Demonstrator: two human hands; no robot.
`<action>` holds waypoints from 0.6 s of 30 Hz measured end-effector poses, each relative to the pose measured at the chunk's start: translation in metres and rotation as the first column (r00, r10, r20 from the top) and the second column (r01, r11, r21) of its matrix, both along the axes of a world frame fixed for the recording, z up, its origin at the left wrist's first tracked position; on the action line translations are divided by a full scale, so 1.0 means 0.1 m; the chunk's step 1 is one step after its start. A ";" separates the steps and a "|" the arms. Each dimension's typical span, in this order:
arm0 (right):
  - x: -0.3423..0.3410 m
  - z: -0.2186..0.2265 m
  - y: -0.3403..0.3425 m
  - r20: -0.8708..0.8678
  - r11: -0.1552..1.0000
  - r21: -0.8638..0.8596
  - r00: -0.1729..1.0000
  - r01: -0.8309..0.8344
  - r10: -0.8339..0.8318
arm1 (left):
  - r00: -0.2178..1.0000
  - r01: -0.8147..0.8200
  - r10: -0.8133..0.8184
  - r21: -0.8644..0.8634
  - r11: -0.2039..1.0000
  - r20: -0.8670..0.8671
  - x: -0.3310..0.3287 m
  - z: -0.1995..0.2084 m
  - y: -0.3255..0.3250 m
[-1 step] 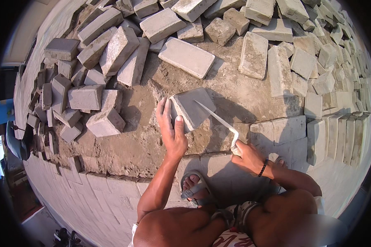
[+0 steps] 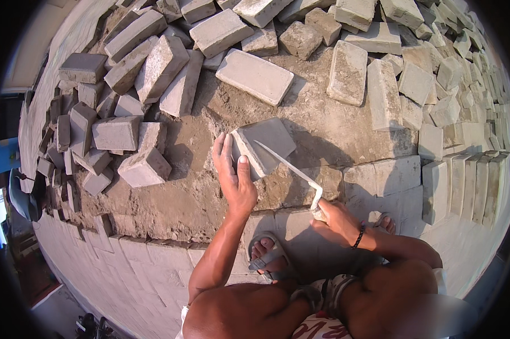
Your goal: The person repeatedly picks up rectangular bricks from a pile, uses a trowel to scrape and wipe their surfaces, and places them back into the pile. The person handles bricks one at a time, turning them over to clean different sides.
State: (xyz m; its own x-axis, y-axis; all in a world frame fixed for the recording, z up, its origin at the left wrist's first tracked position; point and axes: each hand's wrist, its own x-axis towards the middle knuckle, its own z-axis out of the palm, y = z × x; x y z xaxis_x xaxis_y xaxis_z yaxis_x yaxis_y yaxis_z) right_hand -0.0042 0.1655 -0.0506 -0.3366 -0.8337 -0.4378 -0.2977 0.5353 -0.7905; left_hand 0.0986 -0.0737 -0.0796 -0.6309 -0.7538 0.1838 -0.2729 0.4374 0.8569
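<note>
A grey concrete paving brick point(image 2: 273, 144) is tilted over the sandy bed in front of me. My left hand point(image 2: 236, 183) grips its left end, with the thumb along the near side and fingers at the far edge. In my right hand point(image 2: 338, 221) is a trowel point(image 2: 292, 168), its thin blade seen nearly edge-on and its neck cranked. The fingers are wrapped round its handle. The blade's tip lies over the brick's upper face; whether they touch, I cannot tell.
Loose paving bricks point(image 2: 221, 34) lie heaped across the far side and left. A flat brick point(image 2: 255, 76) rests on the sand point(image 2: 193, 152). Laid paving point(image 2: 153, 257) runs along the near side, beneath my sandalled foot point(image 2: 269, 257). Bricks stand in a row point(image 2: 467, 186) at right.
My right hand and the trowel have shifted a little left, bringing the blade's tip nearer the brick's left edge. My left hand and the brick have hardly moved.
</note>
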 end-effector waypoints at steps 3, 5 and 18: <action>0.18 0.09 -0.07 0.140 0.998 -0.047 0.989 -0.035 0.041 | 0.998 -0.057 0.058 0.035 0.998 -0.011 -0.09 0.02 0.03; 0.16 -0.13 -0.07 0.105 0.994 -0.108 0.994 -0.029 0.040 | 0.999 -0.035 0.036 0.045 0.998 -0.024 -0.13 0.04 0.03; -0.18 -0.48 -0.01 0.059 0.983 0.078 0.984 0.165 -0.169 | 1.000 -0.008 0.007 0.020 1.000 0.020 -0.20 0.16 0.06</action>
State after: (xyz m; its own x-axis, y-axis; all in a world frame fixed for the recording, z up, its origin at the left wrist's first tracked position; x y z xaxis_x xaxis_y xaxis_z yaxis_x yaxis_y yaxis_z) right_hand -0.0224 0.1645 -0.0989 -0.4371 -0.7335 -0.5205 -0.1484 0.6296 -0.7626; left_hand 0.0791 -0.0679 -0.0634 -0.6286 -0.7618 0.1567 -0.2928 0.4185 0.8597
